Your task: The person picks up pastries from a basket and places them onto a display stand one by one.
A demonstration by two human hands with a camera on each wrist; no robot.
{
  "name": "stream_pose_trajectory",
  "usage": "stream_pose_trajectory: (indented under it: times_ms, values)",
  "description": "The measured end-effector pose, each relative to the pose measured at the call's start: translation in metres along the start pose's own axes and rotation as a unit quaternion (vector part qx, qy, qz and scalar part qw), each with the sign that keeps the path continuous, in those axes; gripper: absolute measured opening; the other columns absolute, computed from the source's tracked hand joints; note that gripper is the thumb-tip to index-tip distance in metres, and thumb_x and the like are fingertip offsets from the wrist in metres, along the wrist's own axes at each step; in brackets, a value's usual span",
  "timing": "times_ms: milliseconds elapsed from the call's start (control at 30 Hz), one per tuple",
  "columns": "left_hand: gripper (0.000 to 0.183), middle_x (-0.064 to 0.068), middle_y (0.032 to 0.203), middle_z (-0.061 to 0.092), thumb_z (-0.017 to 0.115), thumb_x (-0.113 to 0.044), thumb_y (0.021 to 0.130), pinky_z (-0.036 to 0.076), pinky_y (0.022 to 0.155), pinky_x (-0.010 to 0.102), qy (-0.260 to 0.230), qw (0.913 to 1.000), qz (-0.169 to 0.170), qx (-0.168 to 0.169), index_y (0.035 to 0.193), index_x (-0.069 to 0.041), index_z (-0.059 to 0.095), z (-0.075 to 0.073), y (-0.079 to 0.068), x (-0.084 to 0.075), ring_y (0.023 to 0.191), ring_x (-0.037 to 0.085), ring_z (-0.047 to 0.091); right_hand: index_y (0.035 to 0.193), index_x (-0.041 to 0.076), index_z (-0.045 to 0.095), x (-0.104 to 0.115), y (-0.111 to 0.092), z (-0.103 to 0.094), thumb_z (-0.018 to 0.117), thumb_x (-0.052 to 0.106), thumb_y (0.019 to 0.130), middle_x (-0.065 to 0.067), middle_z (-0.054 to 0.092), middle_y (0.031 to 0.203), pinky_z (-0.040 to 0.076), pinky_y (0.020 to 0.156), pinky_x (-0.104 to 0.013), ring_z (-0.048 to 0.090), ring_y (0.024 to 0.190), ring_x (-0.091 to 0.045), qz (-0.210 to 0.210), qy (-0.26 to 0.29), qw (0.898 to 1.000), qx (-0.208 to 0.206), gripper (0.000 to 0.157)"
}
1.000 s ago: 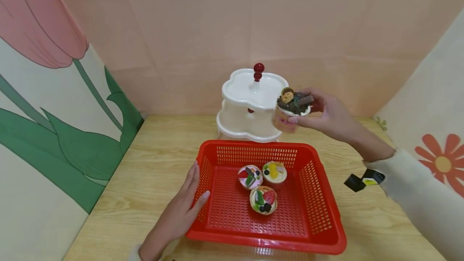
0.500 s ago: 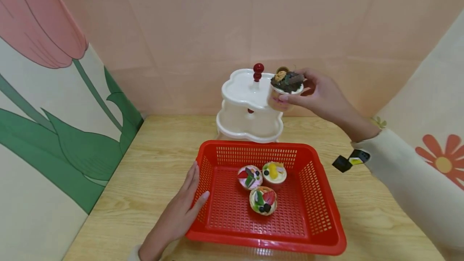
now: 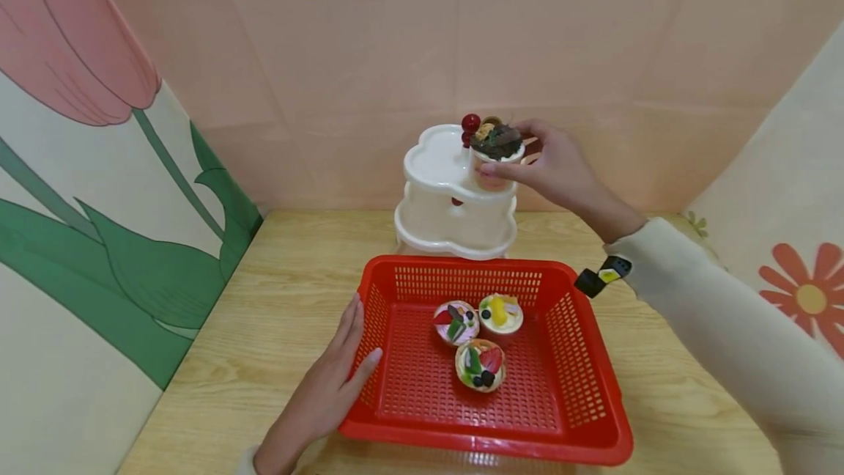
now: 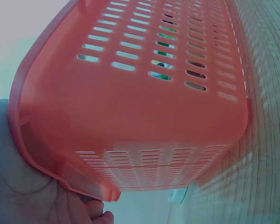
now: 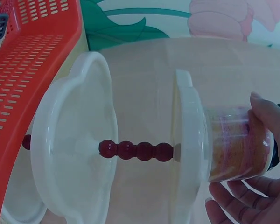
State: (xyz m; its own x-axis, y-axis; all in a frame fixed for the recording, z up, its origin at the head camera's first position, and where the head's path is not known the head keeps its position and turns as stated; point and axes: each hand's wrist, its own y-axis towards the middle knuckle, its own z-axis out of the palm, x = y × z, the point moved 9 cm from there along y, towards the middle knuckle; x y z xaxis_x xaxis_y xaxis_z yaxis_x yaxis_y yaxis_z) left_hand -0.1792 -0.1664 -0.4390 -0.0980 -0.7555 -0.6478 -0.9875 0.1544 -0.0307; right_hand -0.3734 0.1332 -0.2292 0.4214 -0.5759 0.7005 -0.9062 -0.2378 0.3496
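Observation:
My right hand [image 3: 560, 171] holds a clear dessert cup [image 3: 491, 174] with dark chocolate topping, thumb on one side and fingers on the other. The cup is at the right part of the top tier of a white scalloped tiered stand [image 3: 431, 160]. In the right wrist view the base of the cup [image 5: 235, 147] meets the top plate [image 5: 191, 140] or nearly so. My left hand [image 3: 323, 376] rests along the left rim of a red plastic basket [image 3: 488, 446], fingers extended. In the left wrist view its palm [image 4: 23, 191] lies against the basket rim.
Inside the basket sit three fruit-topped desserts: a pink one [image 3: 455, 322], a yellow-fruit cup [image 3: 501, 315] and a tart [image 3: 480, 366]. The stand, with red bead posts [image 5: 135, 150], is just behind the basket on the wooden table [image 3: 297, 277].
My right hand has carried the chocolate-topped dessert cup up and to the left, from beside the stand to its top tier. My left hand stays at the basket rim.

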Motion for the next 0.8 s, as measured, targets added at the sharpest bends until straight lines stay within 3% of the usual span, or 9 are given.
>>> stream_pose_trajectory:
  times_ms: [333, 800]
  values:
    - [0.083, -0.023, 0.166, -0.011, 0.035, -0.072, 0.099, 0.034, 0.115, 0.054, -0.004, 1.0, -0.008, 0.002, 0.163, -0.032, 0.0, 0.0, -0.002, 0.005, 0.153, 0.015, 0.012, 0.119, 0.005, 0.063, -0.005, 0.008, 0.018, 0.091, 0.043, 0.075, -0.009, 0.067, 0.112, 0.048, 0.07, -0.022, 0.058, 0.093, -0.025, -0.006, 0.017, 1.0, -0.02, 0.065]
    - [0.082, -0.026, 0.165, -0.01, 0.035, -0.072, 0.099, 0.035, 0.114, 0.055, -0.017, 0.9998, -0.012, 0.002, 0.162, -0.034, -0.001, -0.001, -0.002, 0.007, 0.153, 0.014, 0.011, 0.119, 0.005, 0.066, -0.008, 0.011, 0.027, 0.09, 0.046, 0.074, -0.009, 0.069, 0.11, 0.048, 0.066, -0.022, 0.062, 0.092, -0.025, 0.0, 0.014, 1.0, -0.013, 0.065]
